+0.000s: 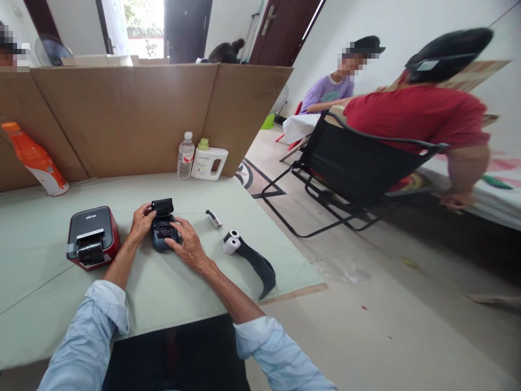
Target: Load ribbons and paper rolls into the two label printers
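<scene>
A small dark portable label printer (160, 243) lies on the table with its lid (163, 206) flipped up and a dark roll inside. My left hand (141, 222) grips its left side, with the fingers by the lid's hinge. My right hand (189, 244) holds the right side, thumb and fingers around the open compartment. To the right lie two white-ended paper rolls (232, 245) with a long dark strip (258, 264) trailing off. A smaller rolled piece of paper (214, 219) lies nearer the printer. A larger black and red printer (93, 234) stands left of my left hand.
A cardboard screen (134, 119) closes off the table's back. Before it stand an orange bottle (36, 160), a clear water bottle (186, 156) and a white jug (208, 162). Past the table's right edge, a person in red sits in a black folding chair (354, 168), near another person in purple.
</scene>
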A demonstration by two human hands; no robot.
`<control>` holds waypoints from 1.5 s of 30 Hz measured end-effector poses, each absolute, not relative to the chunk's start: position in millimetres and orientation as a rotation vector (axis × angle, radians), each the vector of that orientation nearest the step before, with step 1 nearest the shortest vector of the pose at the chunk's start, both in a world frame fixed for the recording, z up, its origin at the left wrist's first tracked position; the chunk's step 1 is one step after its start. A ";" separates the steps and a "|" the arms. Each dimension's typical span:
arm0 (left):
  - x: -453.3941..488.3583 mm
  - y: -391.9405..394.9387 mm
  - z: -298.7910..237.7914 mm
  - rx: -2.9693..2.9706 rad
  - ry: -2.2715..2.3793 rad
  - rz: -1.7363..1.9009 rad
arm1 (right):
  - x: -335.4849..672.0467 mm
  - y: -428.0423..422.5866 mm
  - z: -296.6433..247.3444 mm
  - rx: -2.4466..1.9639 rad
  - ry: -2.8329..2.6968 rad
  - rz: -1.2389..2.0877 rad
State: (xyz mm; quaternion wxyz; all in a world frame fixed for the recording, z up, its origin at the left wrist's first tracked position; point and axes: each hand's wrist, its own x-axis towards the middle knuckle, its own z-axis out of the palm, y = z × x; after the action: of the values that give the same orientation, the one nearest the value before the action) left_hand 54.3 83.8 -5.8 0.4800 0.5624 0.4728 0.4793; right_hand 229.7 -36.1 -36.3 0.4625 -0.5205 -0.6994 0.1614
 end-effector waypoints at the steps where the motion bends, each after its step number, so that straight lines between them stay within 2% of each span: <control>1: 55.0 84.4 -5.9 1.372 1.152 1.176 | 229.6 -37.1 -37.3 -1.276 -1.714 0.404; 17: 55.0 95.9 -13.7 1.340 1.109 1.281 | 231.1 -38.7 -46.0 -1.211 -1.676 0.407; 33: 60.0 96.3 -11.3 1.404 1.083 1.277 | 236.9 -42.7 -27.9 -1.148 -1.653 0.439; 45: 63.3 94.8 -8.1 1.448 1.126 1.273 | 237.3 0.5 -43.1 -1.306 -1.489 0.540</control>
State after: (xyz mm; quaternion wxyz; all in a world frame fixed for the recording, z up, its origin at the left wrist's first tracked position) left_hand 63.3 94.8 -8.1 0.4389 0.5827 0.4533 0.5122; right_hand 237.3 0.5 -43.1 0.5179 -0.5442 -0.6204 0.2250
